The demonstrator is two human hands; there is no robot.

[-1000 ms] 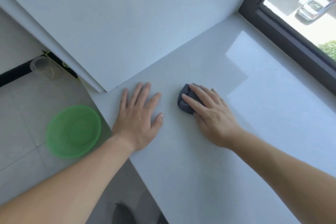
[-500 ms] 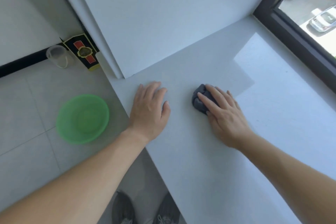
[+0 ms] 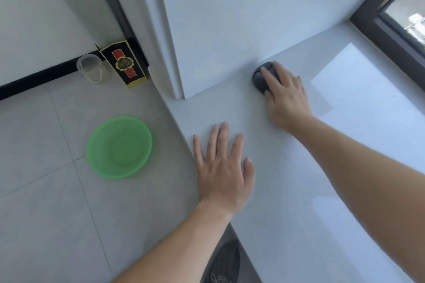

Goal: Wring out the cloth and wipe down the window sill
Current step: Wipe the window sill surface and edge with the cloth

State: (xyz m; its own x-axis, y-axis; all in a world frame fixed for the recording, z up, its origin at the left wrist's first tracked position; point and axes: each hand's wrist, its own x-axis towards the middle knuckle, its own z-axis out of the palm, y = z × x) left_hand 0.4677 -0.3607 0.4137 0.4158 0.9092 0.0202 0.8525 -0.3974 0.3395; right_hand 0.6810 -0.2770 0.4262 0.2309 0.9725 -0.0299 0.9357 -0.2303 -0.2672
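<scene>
In the last moment my right hand (image 3: 285, 96) has pushed the cloth (image 3: 258, 77) away from me, from the middle of the window sill (image 3: 299, 190) up to the back. Now the cloth lies right at the foot of the white wall (image 3: 253, 18), touching it or almost touching it; I cannot tell which. My left hand (image 3: 223, 167) has stayed where it was. It lies flat on the sill near the front edge, with the fingers spread and straight, and it holds nothing. I think it only supports me while I lean forward.

My right hand is also quite flat. The fingers lie over the cloth nearly straight and press it down on the sill; they do not close round it.

For the task, I judge that the wringing is already done and that I am in the middle of the wiping. This stroke has reached the wall, so the next one should probably go sideways along the wall or come back toward me. The sunny part of the sill near the dark window frame (image 3: 386, 27) is well apart from the cloth.

The cloth is dark grey and bunched into a small round wad, mostly hidden under my fingers. It looks soft and compact. I see no wet trace on the sill, so I cannot say how damp it is.
</scene>
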